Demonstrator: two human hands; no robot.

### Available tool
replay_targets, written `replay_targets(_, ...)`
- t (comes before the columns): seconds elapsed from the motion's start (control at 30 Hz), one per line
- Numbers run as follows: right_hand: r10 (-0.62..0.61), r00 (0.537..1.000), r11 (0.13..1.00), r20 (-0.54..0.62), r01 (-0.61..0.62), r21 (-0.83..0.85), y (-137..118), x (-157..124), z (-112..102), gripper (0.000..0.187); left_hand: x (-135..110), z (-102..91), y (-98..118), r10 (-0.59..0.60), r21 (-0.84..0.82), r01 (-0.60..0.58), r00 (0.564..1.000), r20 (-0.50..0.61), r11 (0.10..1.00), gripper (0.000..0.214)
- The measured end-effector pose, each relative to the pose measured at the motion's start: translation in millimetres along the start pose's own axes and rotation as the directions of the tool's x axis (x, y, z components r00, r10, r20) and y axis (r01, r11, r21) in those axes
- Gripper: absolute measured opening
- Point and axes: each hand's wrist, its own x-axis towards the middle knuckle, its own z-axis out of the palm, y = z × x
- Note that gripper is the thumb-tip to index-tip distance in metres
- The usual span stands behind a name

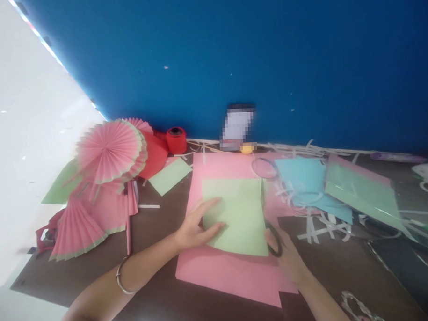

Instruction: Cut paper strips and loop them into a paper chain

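Note:
A light green sheet of paper [241, 211] lies on top of a larger pink sheet [225, 268] on the dark brown table [157, 237]. My left hand [197, 226] rests flat on the green sheet's left edge, fingers stretched out; a metal bangle sits on that wrist. My right hand [287, 258] is at the green sheet's right edge, fingers through the black handles of a pair of scissors [273, 235] whose blades run up along that edge. The picture is blurred.
Pink pleated paper fans [108, 152] and red paper lie at the left, with a red tape roll [177, 140] by the blue wall. Blue [306, 180] and green sheets [358, 190], white paper strips and a clear tape ring [264, 168] crowd the right.

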Motion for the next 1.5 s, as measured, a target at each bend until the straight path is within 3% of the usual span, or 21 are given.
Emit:
replay_targets(0.53, -0.005, 1.0, 1.0, 0.024, 0.005, 0.003, -1.3, 0.5, -1.0, 0.05, -0.2, 0.3, -0.3, -0.002, -0.014, 0.003, 1.0, 0.005, 1.0, 0.057)
replay_targets(1.0, -0.03, 0.999, 0.997, -0.034, 0.027, -0.075, -3.0, 0.6, 0.2, 0.046, 0.2, 0.2, 0.8, -0.007, -0.009, 0.007, 1.0, -0.004, 1.0, 0.056)
replay_targets(1.5, -0.013, 0.998, 0.999, -0.068, 0.01, -0.047, -8.6, -0.4, 3.5, 0.042, -1.1, 0.6, 0.8, -0.037, 0.009, 0.037, 0.999, 0.004, 0.999, 0.055)
